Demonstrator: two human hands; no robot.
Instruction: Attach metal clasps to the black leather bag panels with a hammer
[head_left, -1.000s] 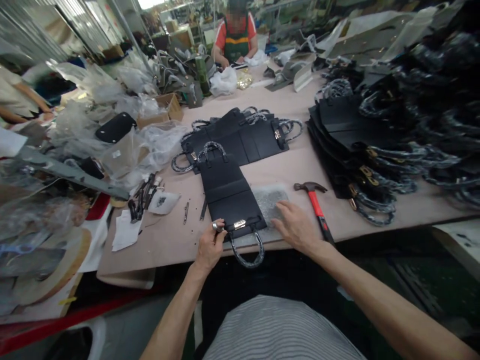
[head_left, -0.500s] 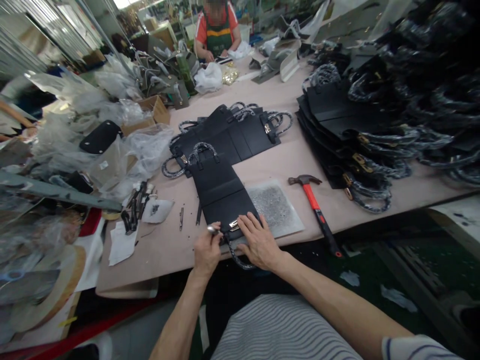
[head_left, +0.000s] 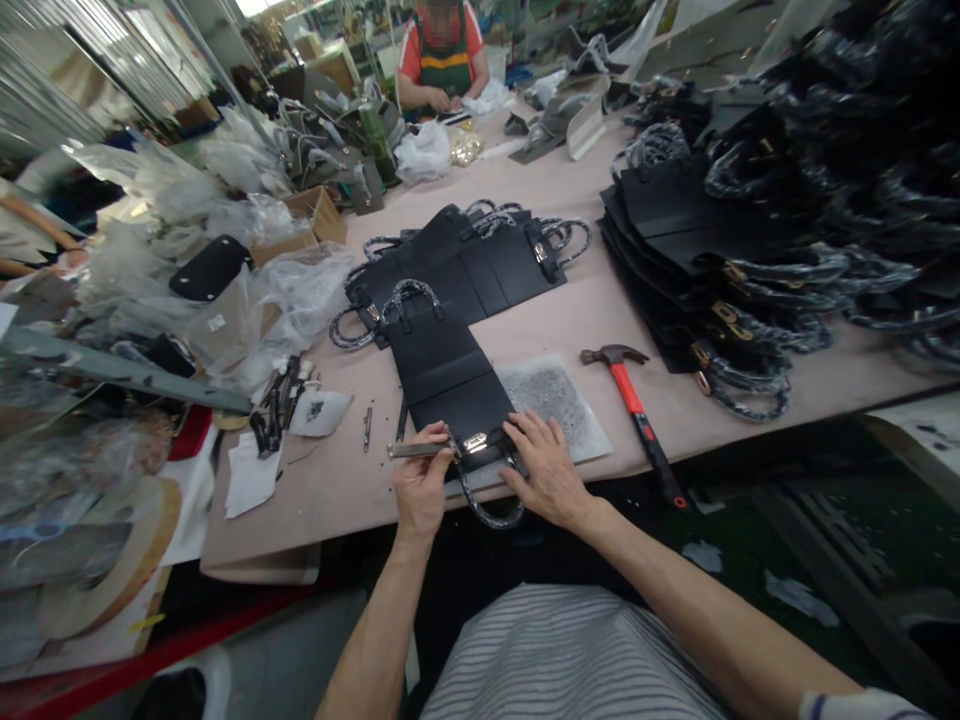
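A black bag piece (head_left: 454, 372) with plastic-wrapped handles lies in front of me. Its near end carries a metal clasp (head_left: 474, 441). My left hand (head_left: 421, 492) is closed around a slim metal rod tool (head_left: 412, 451), which lies nearly level beside the clasp. Fingers apart, my right hand (head_left: 551, 472) rests on the right edge of the bag piece, next to the clasp. One wrapped handle (head_left: 491, 520) hangs past the table edge between my hands. Under the bag piece's right side is a speckled pale slab (head_left: 559, 405).
A claw hammer (head_left: 634, 405) lies to the right, its grip over the table edge. More black bag pieces (head_left: 487, 270) lie beyond, and a tall stack (head_left: 667, 235) stands at right. Hand tools (head_left: 277, 405) and clear plastic bags are at left. Across the table sits a co-worker (head_left: 442, 65).
My left hand has turned the rod tool from end-on to sideways. My right hand has slid off the clasp to the bag piece's right edge, uncovering the clasp.
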